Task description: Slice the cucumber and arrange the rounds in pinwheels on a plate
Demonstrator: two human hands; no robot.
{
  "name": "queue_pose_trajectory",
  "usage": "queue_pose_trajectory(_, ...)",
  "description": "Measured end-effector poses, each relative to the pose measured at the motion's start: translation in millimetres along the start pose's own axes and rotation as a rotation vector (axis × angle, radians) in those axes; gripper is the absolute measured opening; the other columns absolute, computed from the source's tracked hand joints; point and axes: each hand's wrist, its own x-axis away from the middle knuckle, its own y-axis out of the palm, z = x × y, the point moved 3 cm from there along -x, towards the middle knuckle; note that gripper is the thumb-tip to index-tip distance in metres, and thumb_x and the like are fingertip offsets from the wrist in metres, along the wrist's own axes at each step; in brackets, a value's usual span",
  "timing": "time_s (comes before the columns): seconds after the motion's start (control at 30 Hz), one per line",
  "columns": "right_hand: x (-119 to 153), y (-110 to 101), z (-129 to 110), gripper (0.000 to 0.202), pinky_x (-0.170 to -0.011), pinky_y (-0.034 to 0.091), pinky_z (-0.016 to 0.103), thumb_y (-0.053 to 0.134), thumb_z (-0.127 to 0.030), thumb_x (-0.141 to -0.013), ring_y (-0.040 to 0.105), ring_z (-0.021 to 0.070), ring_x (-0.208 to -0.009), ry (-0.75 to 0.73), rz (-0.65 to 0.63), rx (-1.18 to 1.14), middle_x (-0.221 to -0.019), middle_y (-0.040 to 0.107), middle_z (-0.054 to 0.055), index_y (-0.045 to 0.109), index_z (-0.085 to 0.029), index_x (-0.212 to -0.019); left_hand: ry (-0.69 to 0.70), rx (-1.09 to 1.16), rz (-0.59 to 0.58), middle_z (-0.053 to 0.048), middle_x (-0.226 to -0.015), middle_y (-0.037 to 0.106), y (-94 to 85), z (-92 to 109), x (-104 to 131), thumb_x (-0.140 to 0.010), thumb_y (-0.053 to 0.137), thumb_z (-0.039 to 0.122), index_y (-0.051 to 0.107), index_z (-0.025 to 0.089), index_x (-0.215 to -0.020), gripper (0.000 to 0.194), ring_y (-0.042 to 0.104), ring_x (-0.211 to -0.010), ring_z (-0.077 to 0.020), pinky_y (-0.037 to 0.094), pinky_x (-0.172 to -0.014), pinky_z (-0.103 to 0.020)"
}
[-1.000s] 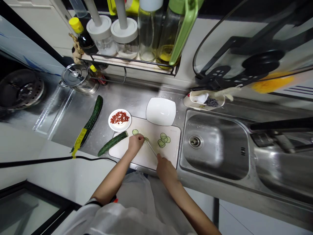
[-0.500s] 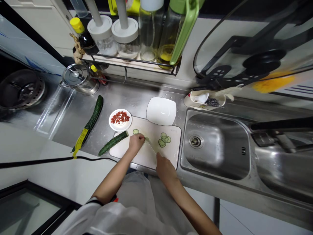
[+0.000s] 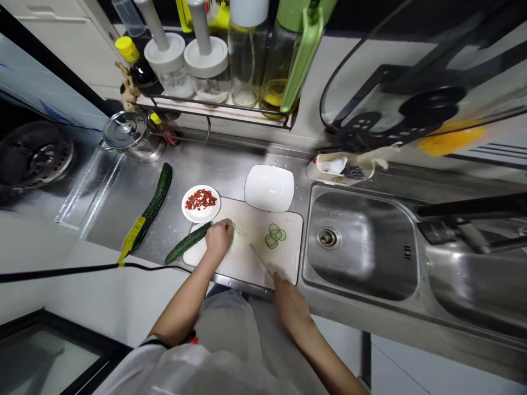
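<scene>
1. Left hand [image 3: 219,237]: its fingers were bunched over the board [image 3: 247,263], beside the cut end of the cucumber [image 3: 187,244]; the fingertips were hidden from me, and I could not tell whether they pinched anything.
2. Right hand [image 3: 290,302]: its fingers were closed round the handle of the knife [image 3: 261,259], whose blade slanted away and leftward; whether blade met board I could not tell.
3. Cucumber: it lay aslant, cut end over the board, outer end reaching past the left edge.
4. Slices [image 3: 275,236]: these overlapped in a cluster on the right half of the board, apart from both hands.
5. Plate [image 3: 201,215]: round and white, it held small red pieces [image 3: 200,198] at the board's far left corner.
6. Bowl [image 3: 269,186]: white, it stood at the board's far edge, open side up.
7. Jars [image 3: 177,79]: two, on the shelf, had white contents; the green-handled jug [image 3: 274,71] held yellow liquid low down.
8. Caddy [image 3: 321,174]: behind the sink [image 3: 362,247], it contained a scourer [image 3: 353,171] and something white.
9. Pot [image 3: 146,147]: it was lidded, its contents indistinguishable.
</scene>
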Motion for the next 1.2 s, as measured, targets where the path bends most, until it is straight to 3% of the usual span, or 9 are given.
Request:
queue_pose_trajectory(0.17, 0, -1, -1, 0.051, -0.066, 0.046, 0.027, 0.026, 0.001, -0.082, 0.065, 0.0237, -0.092, 0.002, 0.003, -0.011, -0.099, 0.066, 0.013, 0.05, -0.016, -0.125, -0.067, -0.099, 0.021, -0.01, -0.092, 0.07, -12.2, -3, -5, -0.088, 0.045, 0.031, 0.066, 0.022, -0.099, 0.026, 0.064, -0.082, -0.022, 0.04, -0.068, -0.028)
queue_pose_trajectory(0.33, 2, -2, -2, 0.049, -0.067, 0.046, 0.027, 0.026, -0.001, -0.084, 0.065, 0.0242, -0.093, -0.001, 0.005, -0.002, -0.1, 0.066, 0.013, 0.051, -0.015, -0.123, 0.027, -0.025, 0.079, -0.008, -0.106, 0.065, -10.5, 0, -2, -0.088, 0.045, 0.025, 0.063, 0.024, -0.11, 0.029, 0.062, -0.089, -0.0205, 0.043, -0.074, -0.028)
queue_pose_trajectory(0.43, 3, -2, -3, 0.047, -0.069, 0.047, 0.027, 0.025, -0.001, -0.086, 0.065, 0.0235, -0.093, 0.005, 0.012, 0.016, -0.1, 0.067, 0.014, 0.052, -0.015, -0.122, 0.15, 0.086, 0.04, -0.007, -0.108, 0.064, -0.9, 14, -1, -0.085, 0.047, 0.021, 0.064, 0.022, -0.108, 0.028, 0.06, -0.096, -0.0188, 0.043, -0.083, -0.026)
queue_pose_trajectory(0.53, 3, -2, -4, 0.047, -0.07, 0.048, 0.028, 0.024, -0.002, -0.087, 0.065, 0.0227, -0.094, -0.001, 0.017, 0.025, -0.1, 0.067, 0.014, 0.051, -0.015, -0.123, 0.238, 0.175, -0.073, -0.007, -0.106, 0.064, 14.6, 41, 0, -0.083, 0.051, 0.021, 0.064, 0.019, -0.106, 0.026, 0.058, -0.099, -0.018, 0.041, -0.088, -0.026)
queue_pose_trajectory(0.67, 3, -1, -4, 0.045, -0.069, 0.049, 0.027, 0.024, -0.002, -0.088, 0.066, 0.0221, -0.093, -0.004, 0.021, 0.025, -0.099, 0.067, 0.015, 0.052, -0.014, -0.122, 0.249, 0.197, -0.27, -0.009, -0.111, 0.06, 37.6, 81, 0, -0.081, 0.056, 0.024, 0.06, 0.018, -0.111, 0.031, 0.057, -0.1, -0.0184, 0.042, -0.087, -0.026)
queue_pose_trajectory(0.77, 3, -1, -5, 0.045, -0.07, 0.049, 0.028, 0.024, -0.001, -0.087, 0.066, 0.0229, -0.092, -0.009, 0.027, 0.025, -0.098, 0.067, 0.015, 0.052, -0.013, -0.12, 0.238, 0.194, -0.342, -0.009, -0.113, 0.057, 48.6, 103, 1, -0.081, 0.056, 0.026, 0.058, 0.019, -0.11, 0.03, 0.057, -0.101, -0.0188, 0.042, -0.085, -0.027)
queue_pose_trajectory(0.9, 4, -2, -5, 0.045, -0.07, 0.05, 0.029, 0.025, 0.0, -0.086, 0.066, 0.0234, -0.092, 0.003, 0.023, 0.007, -0.098, 0.067, 0.015, 0.053, -0.014, -0.118, 0.197, 0.178, -0.334, -0.01, -0.109, 0.057, 53.8, 114, 2, -0.082, 0.053, 0.023, 0.059, 0.018, -0.099, 0.019, 0.058, -0.093, -0.0186, 0.043, -0.078, -0.027)
queue_pose_trajectory(1.2, 3, -1, -4, 0.049, -0.072, 0.05, 0.031, 0.024, 0.0, -0.086, 0.065, 0.0241, -0.094, -0.005, 0.0, -0.011, -0.101, 0.066, 0.015, 0.05, -0.013, -0.125, 0.183, 0.178, -0.314, -0.007, -0.097, 0.06, 57.0, 117, 0, -0.081, 0.054, 0.019, 0.06, 0.019, -0.085, 0.007, 0.058, -0.085, -0.0169, 0.043, -0.073, -0.027)
